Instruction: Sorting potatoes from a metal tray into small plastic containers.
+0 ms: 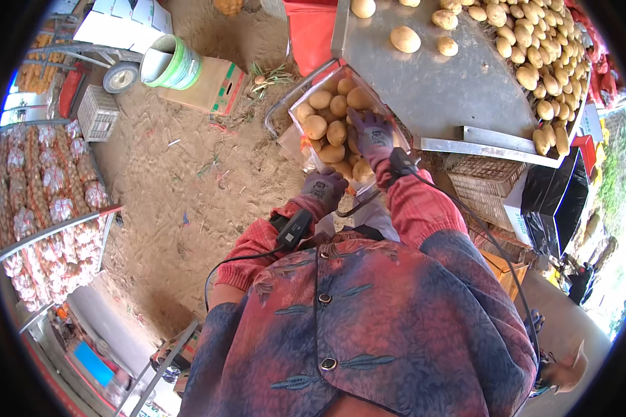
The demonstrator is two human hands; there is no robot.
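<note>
Before me, a box lined with clear plastic [374, 95] holds several pale brown potatoes [336, 133]. It leans against a metal tube frame [272, 112] at the corner of a steel sorting table [422, 88]. My right hand [374, 133], in a purple and grey glove, reaches into the box from its right side, fingers spread over the potatoes. Gloved alike, my left hand [323, 188] is at the near left corner of the box with its fingers curled. Those fingertips are partly hidden, so a hold on the liner or a potato cannot be told.
Many loose potatoes [540, 39] are heaped on the table's right. Plastic crates [485, 174] stand below it. On the sandy floor, a green bucket [185, 65] rests on a cardboard box [208, 86]. Bagged produce [52, 182] is stacked left. Cables run from both my wrists.
</note>
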